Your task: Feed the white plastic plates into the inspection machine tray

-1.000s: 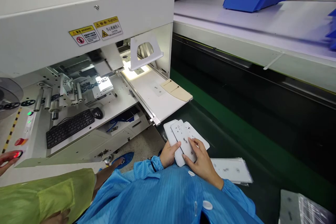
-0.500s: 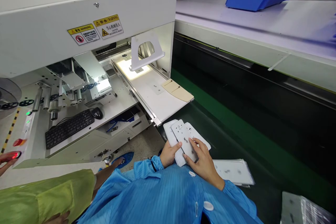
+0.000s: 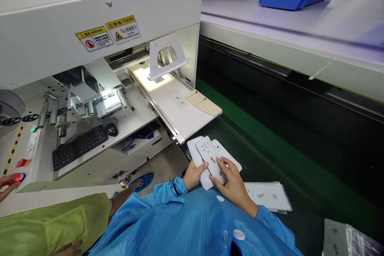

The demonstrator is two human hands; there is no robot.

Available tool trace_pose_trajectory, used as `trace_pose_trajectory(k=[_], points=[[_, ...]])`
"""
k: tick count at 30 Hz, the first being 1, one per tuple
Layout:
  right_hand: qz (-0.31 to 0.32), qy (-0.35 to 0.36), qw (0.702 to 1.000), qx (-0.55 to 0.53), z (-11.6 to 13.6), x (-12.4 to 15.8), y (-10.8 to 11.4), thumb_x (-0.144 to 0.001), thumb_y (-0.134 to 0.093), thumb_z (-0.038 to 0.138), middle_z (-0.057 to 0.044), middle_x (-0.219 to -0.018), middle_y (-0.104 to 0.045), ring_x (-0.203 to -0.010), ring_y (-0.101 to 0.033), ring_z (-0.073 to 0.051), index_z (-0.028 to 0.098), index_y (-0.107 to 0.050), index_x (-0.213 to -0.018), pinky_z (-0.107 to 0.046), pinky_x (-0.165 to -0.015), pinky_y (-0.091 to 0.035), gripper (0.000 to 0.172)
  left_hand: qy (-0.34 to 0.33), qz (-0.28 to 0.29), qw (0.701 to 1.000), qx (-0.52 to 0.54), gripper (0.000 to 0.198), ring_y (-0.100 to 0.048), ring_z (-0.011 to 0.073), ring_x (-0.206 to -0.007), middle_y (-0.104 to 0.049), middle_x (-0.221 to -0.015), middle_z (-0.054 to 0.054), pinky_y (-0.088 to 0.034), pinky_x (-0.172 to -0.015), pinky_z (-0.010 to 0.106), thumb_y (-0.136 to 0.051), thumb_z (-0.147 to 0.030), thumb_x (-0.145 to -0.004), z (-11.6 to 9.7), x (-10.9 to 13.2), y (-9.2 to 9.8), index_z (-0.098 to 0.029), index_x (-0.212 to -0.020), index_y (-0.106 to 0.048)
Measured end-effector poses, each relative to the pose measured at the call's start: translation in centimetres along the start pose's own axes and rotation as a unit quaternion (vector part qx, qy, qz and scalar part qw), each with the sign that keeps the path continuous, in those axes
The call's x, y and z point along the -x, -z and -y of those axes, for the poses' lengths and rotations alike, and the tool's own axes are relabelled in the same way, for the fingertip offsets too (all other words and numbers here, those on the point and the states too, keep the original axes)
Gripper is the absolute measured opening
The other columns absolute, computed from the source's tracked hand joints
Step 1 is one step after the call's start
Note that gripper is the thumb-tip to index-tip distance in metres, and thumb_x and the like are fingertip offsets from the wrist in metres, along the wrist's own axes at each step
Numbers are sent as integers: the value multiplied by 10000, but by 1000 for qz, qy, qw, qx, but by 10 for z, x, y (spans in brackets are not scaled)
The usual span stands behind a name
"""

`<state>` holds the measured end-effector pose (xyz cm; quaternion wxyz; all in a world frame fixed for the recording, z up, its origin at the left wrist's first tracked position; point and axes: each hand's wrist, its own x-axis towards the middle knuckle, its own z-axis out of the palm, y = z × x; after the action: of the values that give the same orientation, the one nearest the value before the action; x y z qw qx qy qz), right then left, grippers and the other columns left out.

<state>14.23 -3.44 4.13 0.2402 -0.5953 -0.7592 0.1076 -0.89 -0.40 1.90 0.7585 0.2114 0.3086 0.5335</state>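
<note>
A fan of several white, thin, rounded-corner sheets (image 3: 207, 147), with small holes and dark marks, is held low in front of my body. My left hand (image 3: 193, 176) grips them from the left side, thumb on top. My right hand (image 3: 232, 182) grips the right part of the fan, its fingertips on the faces of the sheets. Just beyond my right wrist lies a stack of white sheets in clear film (image 3: 267, 196) on the dark green mat. The undersides of the held sheets are hidden.
Ahead is a white machine (image 3: 168, 4) with a feed belt (image 3: 192, 122) carrying a beige plate (image 3: 202, 102). A keyboard (image 3: 79, 147) and a mouse (image 3: 111, 129) sit left. A co-worker's hand (image 3: 9, 184) touches a red-lit button. A wrapped stack (image 3: 351, 240) lies lower right.
The view has shifted very slightly. Both hands keep the same hold on the fanned sheets.
</note>
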Motion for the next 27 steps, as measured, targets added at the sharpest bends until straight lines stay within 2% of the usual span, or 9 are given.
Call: trace_pose_trajectory(k=[27], points=[[7,-1,1000,-3,-1,-1,1,-810,-545,478,-100,-1281,-450,-1177,-447,-285,271,-423,-1330,-464,-958,-428,573,4,2,1000,5,554,-630,295,-981,-687,-1050,138,-447,-921,470,-769,-317,-625,-2,-2,0,-138,-1125,-612]])
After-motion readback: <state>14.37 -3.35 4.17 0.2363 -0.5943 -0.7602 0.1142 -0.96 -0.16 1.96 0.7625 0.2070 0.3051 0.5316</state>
